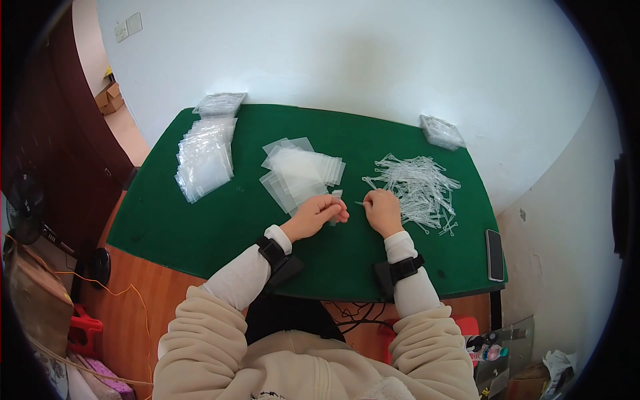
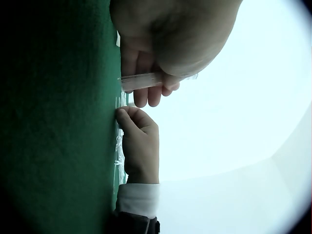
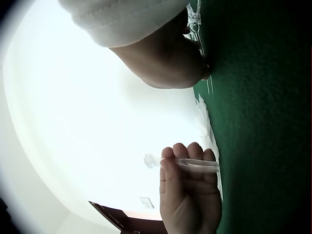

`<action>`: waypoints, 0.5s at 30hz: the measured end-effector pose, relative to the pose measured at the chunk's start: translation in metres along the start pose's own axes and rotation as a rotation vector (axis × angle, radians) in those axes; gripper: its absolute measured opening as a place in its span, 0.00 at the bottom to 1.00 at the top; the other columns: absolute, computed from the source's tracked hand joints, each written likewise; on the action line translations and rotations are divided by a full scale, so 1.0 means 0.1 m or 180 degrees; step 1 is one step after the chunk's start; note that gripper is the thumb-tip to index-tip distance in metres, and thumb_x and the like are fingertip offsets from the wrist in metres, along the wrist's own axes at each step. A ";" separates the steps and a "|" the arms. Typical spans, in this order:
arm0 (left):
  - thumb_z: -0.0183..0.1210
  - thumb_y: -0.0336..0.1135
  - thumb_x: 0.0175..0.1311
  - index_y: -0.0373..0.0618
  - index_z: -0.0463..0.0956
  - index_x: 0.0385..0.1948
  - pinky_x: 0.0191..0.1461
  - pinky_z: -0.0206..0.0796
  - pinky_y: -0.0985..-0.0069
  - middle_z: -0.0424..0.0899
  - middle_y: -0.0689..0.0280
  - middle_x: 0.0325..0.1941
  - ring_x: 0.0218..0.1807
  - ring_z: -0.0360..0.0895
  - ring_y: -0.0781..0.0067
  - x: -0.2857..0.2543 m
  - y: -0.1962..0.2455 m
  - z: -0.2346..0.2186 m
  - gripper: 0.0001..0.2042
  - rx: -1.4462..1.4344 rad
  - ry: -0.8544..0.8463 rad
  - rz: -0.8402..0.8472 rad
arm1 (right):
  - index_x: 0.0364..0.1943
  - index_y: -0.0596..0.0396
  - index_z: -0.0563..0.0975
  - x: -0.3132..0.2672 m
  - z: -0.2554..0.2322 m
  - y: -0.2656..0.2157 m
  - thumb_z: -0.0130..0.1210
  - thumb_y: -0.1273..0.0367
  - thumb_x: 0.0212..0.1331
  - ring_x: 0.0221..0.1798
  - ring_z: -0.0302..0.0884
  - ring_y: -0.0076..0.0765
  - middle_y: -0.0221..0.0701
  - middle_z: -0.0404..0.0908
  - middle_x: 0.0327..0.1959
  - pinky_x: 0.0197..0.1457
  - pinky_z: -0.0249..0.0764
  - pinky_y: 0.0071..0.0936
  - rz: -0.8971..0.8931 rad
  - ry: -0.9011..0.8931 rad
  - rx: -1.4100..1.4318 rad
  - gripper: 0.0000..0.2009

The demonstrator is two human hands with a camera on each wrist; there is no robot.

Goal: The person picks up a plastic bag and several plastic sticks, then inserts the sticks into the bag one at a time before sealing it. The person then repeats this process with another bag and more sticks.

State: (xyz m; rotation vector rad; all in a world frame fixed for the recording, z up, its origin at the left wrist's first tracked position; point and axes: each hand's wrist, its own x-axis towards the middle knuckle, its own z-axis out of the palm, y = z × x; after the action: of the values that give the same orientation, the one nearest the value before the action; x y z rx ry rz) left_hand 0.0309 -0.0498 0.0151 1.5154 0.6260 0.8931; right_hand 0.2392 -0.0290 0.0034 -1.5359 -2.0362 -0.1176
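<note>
My left hand [image 1: 312,219] is raised over the middle of the table, palm turned inward. Its thumb pinches a small bundle of clear plastic sticks [image 3: 197,165] against the fingers; the bundle also shows in the left wrist view, crossing the fingers. At the left edge of a loose pile of clear looped-end plastic sticks [image 1: 423,190], my right hand [image 1: 383,212] pinches a thin clear stick [image 1: 359,203] close over the cloth. Its tip juts out toward the left hand. Beyond the left hand lies a fanned heap of flat translucent plastic bags [image 1: 300,170].
A green cloth covers the table [image 1: 200,233]. Overlapping filled clear packets [image 1: 207,160] lie at the left, with a packet stack [image 1: 221,103] behind. Another clear pack [image 1: 442,132] sits at the back right. A phone [image 1: 494,255] lies by the right edge.
</note>
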 end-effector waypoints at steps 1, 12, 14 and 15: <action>0.44 0.32 0.66 0.37 0.70 0.39 0.47 0.68 0.78 0.78 0.63 0.38 0.41 0.77 0.74 0.00 0.00 -0.01 0.09 -0.0056 0.0134 -0.0008 | 0.21 0.55 0.76 0.00 0.00 0.00 0.54 0.71 0.44 0.31 0.72 0.44 0.34 0.75 0.24 0.36 0.68 0.38 -0.0048 0.0031 0.0003 0.03; 0.44 0.33 0.67 0.37 0.71 0.39 0.46 0.68 0.78 0.78 0.63 0.37 0.40 0.76 0.74 0.06 -0.17 -0.13 0.10 -0.0188 0.0888 0.0217 | 0.29 0.60 0.73 0.04 -0.13 -0.27 0.51 0.72 0.53 0.29 0.73 0.35 0.35 0.76 0.26 0.34 0.68 0.28 0.0253 -0.0180 0.2372 0.04; 0.44 0.33 0.66 0.37 0.71 0.39 0.46 0.68 0.78 0.78 0.63 0.37 0.40 0.76 0.74 0.06 -0.18 -0.13 0.10 -0.0189 0.0922 0.0226 | 0.30 0.60 0.73 0.03 -0.16 -0.32 0.51 0.73 0.53 0.29 0.72 0.32 0.35 0.75 0.25 0.34 0.68 0.24 0.0144 -0.0405 0.2483 0.04; 0.45 0.32 0.66 0.36 0.71 0.39 0.44 0.68 0.79 0.78 0.63 0.36 0.39 0.77 0.75 0.06 -0.18 -0.13 0.10 -0.0008 0.1048 0.0269 | 0.30 0.60 0.73 0.03 -0.18 -0.35 0.52 0.73 0.53 0.28 0.72 0.31 0.34 0.74 0.24 0.33 0.67 0.23 0.0093 -0.0520 0.2540 0.04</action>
State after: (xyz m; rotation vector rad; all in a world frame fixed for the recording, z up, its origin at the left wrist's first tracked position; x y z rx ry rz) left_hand 0.0254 -0.0347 -0.0017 1.4116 0.8011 1.2219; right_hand 0.2144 -0.0455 0.0291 -1.0740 -1.8286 0.7624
